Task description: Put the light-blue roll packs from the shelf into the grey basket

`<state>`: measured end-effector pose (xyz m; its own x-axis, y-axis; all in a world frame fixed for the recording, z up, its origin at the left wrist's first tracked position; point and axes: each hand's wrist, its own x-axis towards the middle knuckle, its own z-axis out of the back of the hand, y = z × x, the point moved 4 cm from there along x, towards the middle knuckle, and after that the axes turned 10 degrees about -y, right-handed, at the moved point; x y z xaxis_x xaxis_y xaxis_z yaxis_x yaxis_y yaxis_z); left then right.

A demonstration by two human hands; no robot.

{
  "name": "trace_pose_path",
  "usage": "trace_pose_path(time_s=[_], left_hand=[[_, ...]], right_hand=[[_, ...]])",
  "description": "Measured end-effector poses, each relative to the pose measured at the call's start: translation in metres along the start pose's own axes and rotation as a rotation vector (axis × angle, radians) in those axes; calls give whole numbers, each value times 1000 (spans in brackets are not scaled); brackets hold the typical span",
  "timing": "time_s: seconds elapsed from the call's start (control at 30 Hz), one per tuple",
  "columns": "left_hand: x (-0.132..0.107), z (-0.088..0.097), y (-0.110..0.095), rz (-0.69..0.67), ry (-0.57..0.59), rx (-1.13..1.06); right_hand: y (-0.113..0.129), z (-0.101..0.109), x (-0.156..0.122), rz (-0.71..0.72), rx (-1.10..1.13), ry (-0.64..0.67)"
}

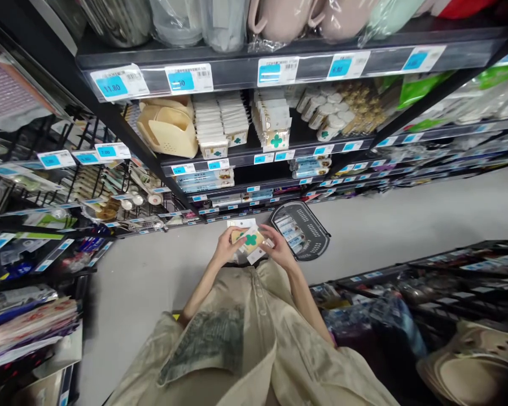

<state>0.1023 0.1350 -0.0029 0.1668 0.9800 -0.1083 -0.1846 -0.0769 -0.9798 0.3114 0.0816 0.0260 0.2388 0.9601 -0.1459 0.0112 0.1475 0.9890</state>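
Low in front of my body, both my hands are closed around small flat packets with white card tops. The front clover packet (pixel 251 241) is yellowish with a green four-leaf clover on it. My left hand (pixel 227 246) grips the packets at their left side, thumb on top. At the right side my right hand (pixel 280 248) pinches their clear wrapping, its fingertips partly hidden. How many packets there are I cannot tell, as they overlap. A matching stack of clover packets (pixel 275 125) stands on the shelf ahead.
On the floor right of my hands sits a dark shopping basket (pixel 317 232) holding several wrapped rolls. Shelf edges with price tags (pixel 186 79) run across the front. A beige plastic holder (pixel 169 132) stands on the shelf. Racks of goods (pixel 406 304) flank the aisle floor (pixel 131 293).
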Motion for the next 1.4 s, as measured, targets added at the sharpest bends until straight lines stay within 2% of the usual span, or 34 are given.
trace_pose_path(time_s=[0.1, 0.23, 0.3, 0.37, 0.43, 0.53, 0.6, 0.67, 0.77, 0.87, 0.97, 1.03, 1.13, 1.23, 1.4], left_hand=[[-4, -8, -2, -26, 35, 60], [-8, -15, -2, 3, 72, -31], [-10, -14, -5, -10, 91, -77], [-12, -11, -9, -12, 129, -91], [-15, -10, -14, -8, 194, -93], [-19, -15, -22, -53, 288, -48], [-22, -20, -24, -92, 284, 19], [-24, -24, -21, -80, 245, 65], [-27, -24, -11, 3, 189, 22], [-31, -20, -5, 75, 170, -131], [-36, -23, -6, 111, 227, -226], [-39, -27, -10, 116, 266, -192], [-42, -35, -15, 88, 259, -60], [-44, -44, -22, 1, 229, 66], [-43, -67, -29, -11, 250, 139]], right_hand=[[-9, -1, 2, -62, 52, -146], [-20, 7, 1, -133, 153, -468], [-13, 15, -1, -92, 110, -518], [1, 20, -3, -10, -19, -423], [18, 18, -4, 79, -185, -250], [35, 0, -5, 202, -377, 14], [41, -15, -4, 284, -452, 115], [45, -25, -4, 365, -498, 105], [47, -24, -5, 445, -509, -109], [34, -11, -11, 349, -416, -322], [3, -3, -15, 90, -277, -373], [-17, -2, -16, -28, -206, -409], [-31, -1, -15, -76, -110, -465], [-32, 3, -10, -74, -72, -469], [-27, 27, 0, -97, -47, -497]])
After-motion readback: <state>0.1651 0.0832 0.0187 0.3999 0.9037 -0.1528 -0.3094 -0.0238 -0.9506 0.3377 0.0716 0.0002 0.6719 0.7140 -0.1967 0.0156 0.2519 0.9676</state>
